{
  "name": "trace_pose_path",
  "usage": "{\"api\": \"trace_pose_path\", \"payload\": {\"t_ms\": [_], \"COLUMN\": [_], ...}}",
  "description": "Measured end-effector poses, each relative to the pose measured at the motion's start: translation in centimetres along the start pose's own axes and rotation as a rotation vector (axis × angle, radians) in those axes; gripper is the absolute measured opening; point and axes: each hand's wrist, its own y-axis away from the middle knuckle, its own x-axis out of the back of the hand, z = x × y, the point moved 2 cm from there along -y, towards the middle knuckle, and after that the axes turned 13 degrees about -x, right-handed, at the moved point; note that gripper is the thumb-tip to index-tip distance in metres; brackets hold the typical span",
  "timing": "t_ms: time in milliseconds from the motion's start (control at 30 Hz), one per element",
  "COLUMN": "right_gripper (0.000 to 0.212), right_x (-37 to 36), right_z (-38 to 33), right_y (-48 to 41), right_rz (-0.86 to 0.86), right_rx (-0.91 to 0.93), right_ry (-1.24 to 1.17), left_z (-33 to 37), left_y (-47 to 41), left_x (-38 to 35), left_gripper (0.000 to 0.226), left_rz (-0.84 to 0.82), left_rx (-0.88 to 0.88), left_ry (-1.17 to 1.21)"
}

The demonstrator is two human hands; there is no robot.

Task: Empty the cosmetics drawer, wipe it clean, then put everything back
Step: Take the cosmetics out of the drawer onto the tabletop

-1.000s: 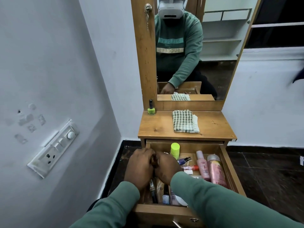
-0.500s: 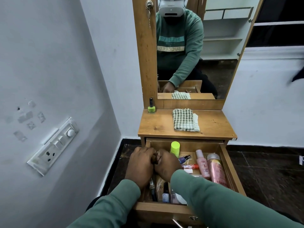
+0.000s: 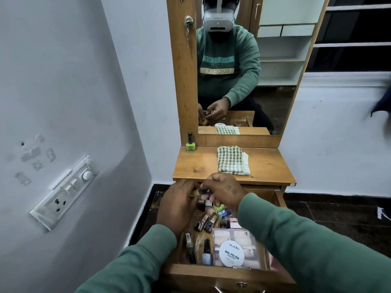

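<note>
Cosmetics drawer point(image 3: 211, 271) is standing pulled well out from under the wooden table top point(image 3: 273, 166), its front rim lying nearest the camera. Left of the drawer, a grey wall point(image 3: 63, 81) carrying a switch panel point(image 3: 63, 193) is running close alongside, leaving only a narrow strip of dark floor point(image 3: 338, 218) between them. Over the drawer's back left part, the left hand point(image 3: 178, 208) is curling its fingers round a cluster of small bottles point(image 3: 202, 192). The right hand point(image 3: 222, 192) is meeting it from the other side, bent fingers pinching the same cluster. Both hands are hovering just in front of the table top's front edge, which is overhanging the drawer's back. Inside the drawer, more nail-polish bottles point(image 3: 208, 222) are lying tumbled towards the left, and a dark-capped bottle point(image 3: 207, 253) is sitting by the front rim. Just right of it, a round white tub point(image 3: 231, 253) lettered NAIL POLISH is lying on a clear packet point(image 3: 234, 235). The right sleeve point(image 3: 306, 240) is crossing over the drawer's right side and hiding it. Beyond the drawer, on the table top, a green nail-polish bottle point(image 3: 190, 144) is standing at the far left and a folded checked cloth point(image 3: 232, 160) is lying mid-way, below the mirror point(image 3: 264, 70). Right of the drawer, the floor is lying open.
</note>
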Motion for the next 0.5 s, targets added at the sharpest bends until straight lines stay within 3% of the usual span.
{"api": "trace_pose_path", "payload": {"t_ms": [133,267,400,500], "right_gripper": [0.033,0.017,0.032,0.031], "right_x": [1.2,2.0,1.4,0.7], "right_z": [-2.4,-4.0,-4.9,-5.5], "right_y": [-1.2,-3.0,-5.4,-7.2], "right_rz": [-0.014,0.068,0.132,0.241], "right_rx": [0.105,0.207,0.215,0.204], "right_ry": [-0.086,0.1,0.152,0.176], "left_z": [-0.1,-1.4,-3.3,-4.5], "left_y": [-2.6,-5.4,-8.1,-9.3], "left_x": [1.7,2.6,2.1,1.3], "left_gripper": [0.023,0.027,0.026,0.026], "left_rz": [0.103,0.159,0.106,0.09], "left_rx": [0.023,0.216,0.242,0.265], "left_ry": [0.084,0.302,0.339,0.305]}}
